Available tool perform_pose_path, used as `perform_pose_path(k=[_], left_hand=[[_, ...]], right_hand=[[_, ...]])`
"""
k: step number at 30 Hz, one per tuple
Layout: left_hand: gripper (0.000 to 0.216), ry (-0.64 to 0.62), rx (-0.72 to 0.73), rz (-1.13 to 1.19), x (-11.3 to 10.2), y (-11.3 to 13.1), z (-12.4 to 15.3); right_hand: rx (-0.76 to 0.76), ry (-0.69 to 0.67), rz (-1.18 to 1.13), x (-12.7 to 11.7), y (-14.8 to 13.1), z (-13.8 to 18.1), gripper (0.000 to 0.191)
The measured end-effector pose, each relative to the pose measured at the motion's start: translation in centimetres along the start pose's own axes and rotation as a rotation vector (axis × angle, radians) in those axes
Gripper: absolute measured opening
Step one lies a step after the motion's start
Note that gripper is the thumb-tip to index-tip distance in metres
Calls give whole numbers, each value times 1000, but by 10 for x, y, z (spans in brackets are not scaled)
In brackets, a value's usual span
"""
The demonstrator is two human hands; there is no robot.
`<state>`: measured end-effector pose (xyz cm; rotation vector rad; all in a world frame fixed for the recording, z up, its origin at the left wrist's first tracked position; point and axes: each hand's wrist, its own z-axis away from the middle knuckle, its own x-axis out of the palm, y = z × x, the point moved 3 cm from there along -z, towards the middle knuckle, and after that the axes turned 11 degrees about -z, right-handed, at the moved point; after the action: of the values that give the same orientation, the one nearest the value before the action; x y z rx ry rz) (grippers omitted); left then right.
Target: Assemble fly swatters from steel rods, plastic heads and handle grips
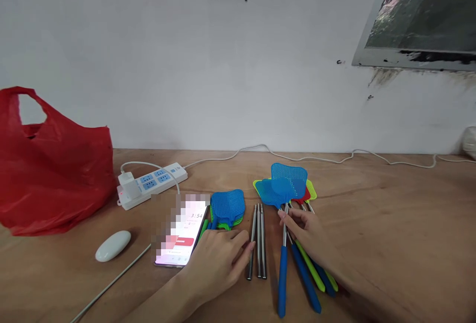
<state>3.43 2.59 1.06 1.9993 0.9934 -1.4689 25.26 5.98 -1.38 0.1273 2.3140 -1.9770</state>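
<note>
My right hand (pixel 305 231) pinches the metal shaft of a blue fly swatter (pixel 282 278), which lies over a pile of swatters with its handle toward me. Under it and beside it are more swatters with blue, yellow-green and red heads, among them a yellow-green handle (pixel 311 266). My left hand (pixel 220 256) rests palm down by a stack of blue and green swatter heads (pixel 227 205), fingers loosely bent and thumb apart; its outer fingers are partly hidden. Several loose metal rods (pixel 259 243) lie side by side between my hands.
A lit phone (pixel 182 236) lies left of my left hand. Farther left are a white computer mouse (pixel 113 245), a power strip (pixel 152 184) with a charger plugged in, and a red plastic bag (pixel 55 174). A white cable (pixel 238 152) runs along the wall.
</note>
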Motion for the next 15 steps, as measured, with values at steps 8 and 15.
perform_pose_path(k=[8, 15], left_hand=[[29, -32, -2, -8, -1, 1, 0], [28, -36, 7, -19, 0, 2, 1]], right_hand=[[-135, 26, 303, -7, 8, -6, 33], [-275, 67, 620, -6, 3, 0, 22]])
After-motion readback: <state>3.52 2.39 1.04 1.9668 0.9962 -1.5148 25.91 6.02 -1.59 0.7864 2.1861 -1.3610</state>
